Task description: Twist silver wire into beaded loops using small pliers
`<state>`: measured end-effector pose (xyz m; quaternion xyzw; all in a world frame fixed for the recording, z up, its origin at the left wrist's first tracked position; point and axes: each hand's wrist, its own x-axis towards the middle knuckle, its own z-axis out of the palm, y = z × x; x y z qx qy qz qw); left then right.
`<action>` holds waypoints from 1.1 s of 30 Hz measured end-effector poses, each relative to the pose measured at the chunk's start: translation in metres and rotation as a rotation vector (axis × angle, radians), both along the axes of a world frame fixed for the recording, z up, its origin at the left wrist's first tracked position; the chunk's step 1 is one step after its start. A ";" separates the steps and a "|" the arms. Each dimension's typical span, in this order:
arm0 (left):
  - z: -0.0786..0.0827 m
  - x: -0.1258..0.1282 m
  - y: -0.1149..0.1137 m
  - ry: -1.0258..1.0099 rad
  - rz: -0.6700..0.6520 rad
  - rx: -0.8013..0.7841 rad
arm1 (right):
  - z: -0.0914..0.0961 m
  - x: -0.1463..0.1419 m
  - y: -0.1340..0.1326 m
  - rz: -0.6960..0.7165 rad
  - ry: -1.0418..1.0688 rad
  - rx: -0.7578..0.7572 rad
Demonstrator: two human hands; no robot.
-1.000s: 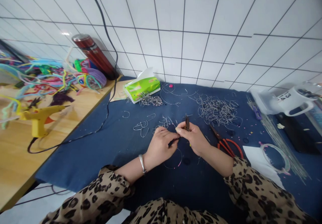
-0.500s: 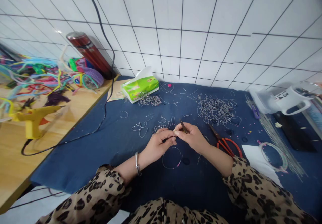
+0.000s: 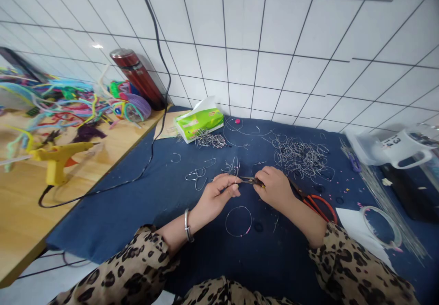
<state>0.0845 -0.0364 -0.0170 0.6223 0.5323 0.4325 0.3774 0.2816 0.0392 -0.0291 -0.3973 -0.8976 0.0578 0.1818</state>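
My left hand (image 3: 219,193) is closed in a pinch on a thin piece of wire (image 3: 236,182), of which only a little shows at the fingertips. In my right hand (image 3: 274,188) are small pliers (image 3: 253,181), their jaws pointing left and reaching the left fingertips. Whether the jaws touch the wire I cannot tell. Below the hands, a wire ring (image 3: 227,229) with a few pink beads lies on the dark blue cloth (image 3: 137,222). Just beyond the left fingers are loose bent wires (image 3: 197,177).
A tangled pile of wire hooks (image 3: 298,156) lies behind my right hand, with red-handled scissors (image 3: 317,204) beside my forearm. A green tissue pack (image 3: 200,124) stands at the back. A black cord (image 3: 151,158) crosses the left side near a yellow glue gun (image 3: 56,161). Straight wires (image 3: 391,204) and a white mug (image 3: 404,147) are right.
The pliers have swung from being tucked in my right hand to pointing left at the left fingertips. My right fingers have drawn back from the left ones. The view has shifted slightly.
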 end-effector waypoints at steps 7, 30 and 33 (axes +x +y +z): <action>0.000 0.002 -0.001 -0.047 -0.027 -0.047 | 0.002 -0.001 -0.003 -0.042 -0.091 0.124; 0.000 0.003 -0.001 -0.102 -0.056 -0.132 | 0.001 -0.001 -0.004 -0.044 -0.106 0.171; 0.001 0.004 -0.001 -0.095 -0.051 -0.132 | 0.001 -0.001 -0.004 -0.042 -0.115 0.217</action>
